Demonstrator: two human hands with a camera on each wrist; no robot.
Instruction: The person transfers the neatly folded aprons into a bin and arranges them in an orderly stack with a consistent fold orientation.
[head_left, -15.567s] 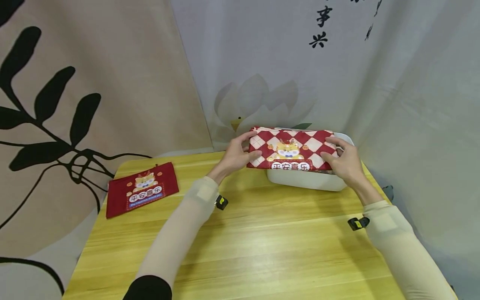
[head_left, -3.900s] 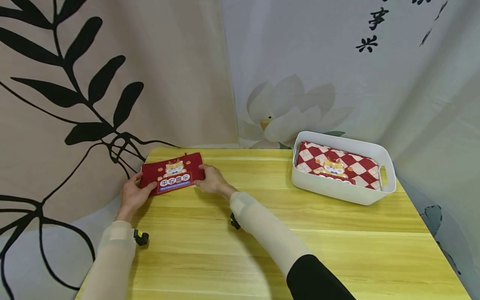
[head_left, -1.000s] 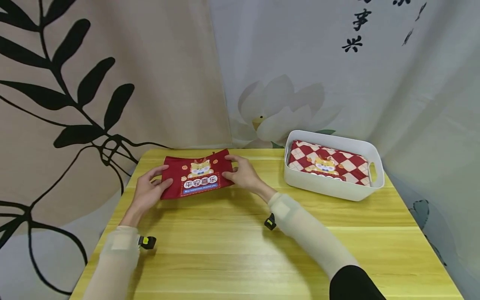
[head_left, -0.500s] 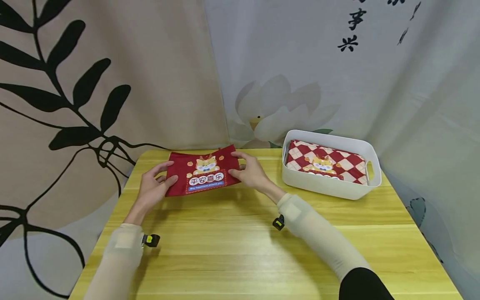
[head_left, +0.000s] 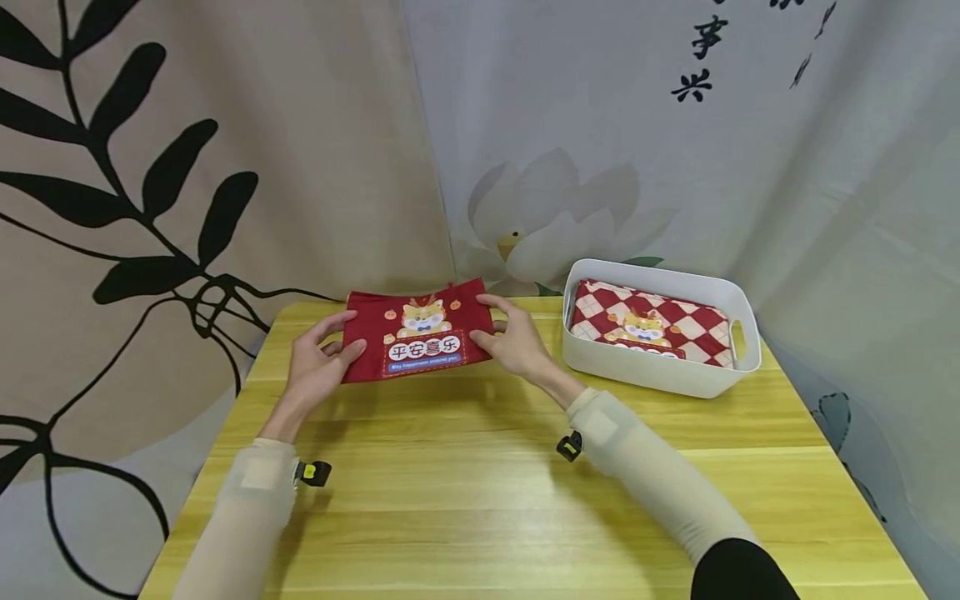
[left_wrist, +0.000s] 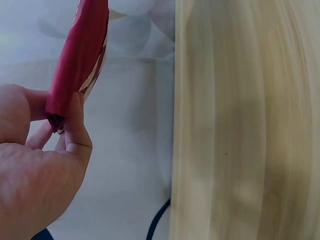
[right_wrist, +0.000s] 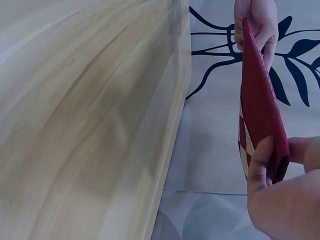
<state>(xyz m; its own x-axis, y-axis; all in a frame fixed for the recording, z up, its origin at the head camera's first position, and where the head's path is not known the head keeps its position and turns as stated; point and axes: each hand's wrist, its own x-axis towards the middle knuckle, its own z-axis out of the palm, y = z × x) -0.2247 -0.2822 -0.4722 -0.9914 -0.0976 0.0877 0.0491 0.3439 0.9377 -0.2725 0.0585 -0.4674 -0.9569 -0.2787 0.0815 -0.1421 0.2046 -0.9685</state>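
A flat red fabric pouch (head_left: pixel 420 330) with a cartoon animal and white lettering is held up above the wooden table (head_left: pixel 450 500). At its left end my left hand (head_left: pixel 315 360) pinches it between thumb and fingers. My right hand (head_left: pixel 517 337) grips the opposite end the same way. In the left wrist view the pouch (left_wrist: pixel 75 60) is seen edge-on, with a folded end. Its back, partly visible in the right wrist view, carries a red-and-cream checked pattern. To the right, a red-and-cream checked pouch (head_left: pixel 701 329) with a similar cartoon lies inside a white plastic basket (head_left: pixel 645 372).
The basket, with a handle hole at its right end, stands at the table's back right. Behind the table hangs a printed curtain (head_left: pixel 315 167) with leaves, a lotus and dark characters. The table's left edge runs close to my left forearm.
Over the last second both hands have carried the red pouch rightward and higher off the table. Much earlier, both hands held the checked pouch at the basket; now it lies inside.
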